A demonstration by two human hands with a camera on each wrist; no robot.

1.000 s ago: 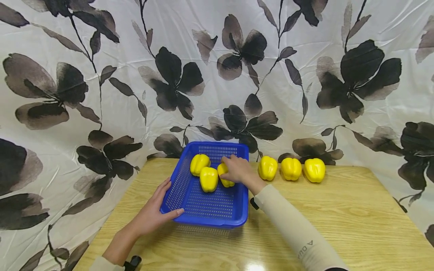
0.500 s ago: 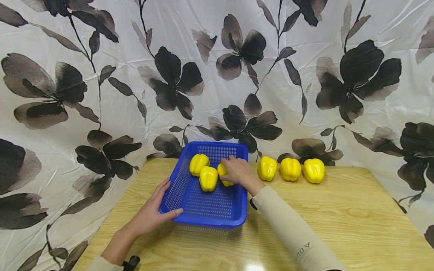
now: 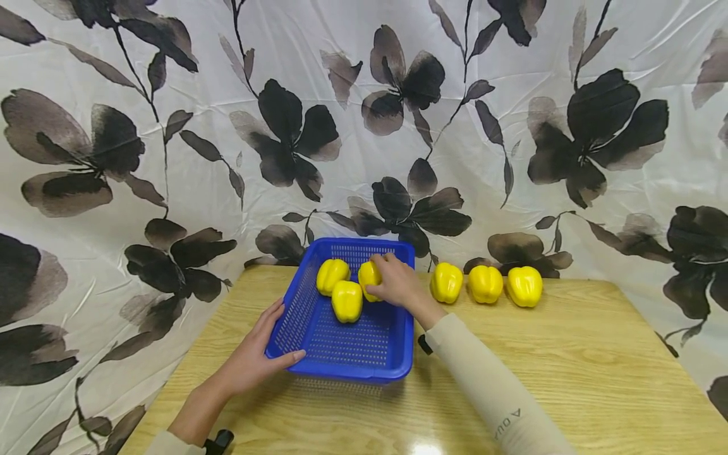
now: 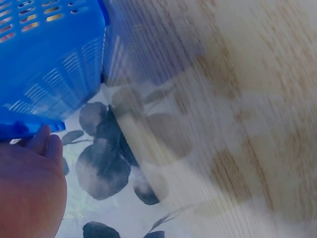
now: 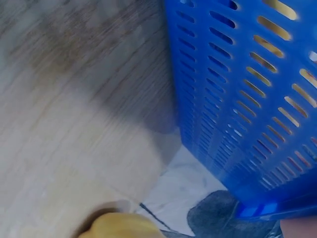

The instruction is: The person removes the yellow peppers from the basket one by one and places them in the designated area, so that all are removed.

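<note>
As the right hand (image 3: 398,282) grips a glossy yellow bell pepper (image 3: 367,278), slickness may loosen its half-hidden hold; the left hand (image 3: 258,351) grips the blue rectangular plastic basket (image 3: 364,373)

The slotted outer wall of 1 blue basket (image 5: 238,69) rises on the person's left, yellowish tones showing through many openings. To its right, a grey shadow (image 5: 133,106) crosses the wooden table (image 5: 64,134). Farther off, 1 yellow pepper (image 5: 124,227), partly cut off, sits apart from the basket, near floral cloth (image 5: 183,173). A sliver of the right hand (image 5: 299,227) shows beside the rim (image 5: 267,210).
</note>
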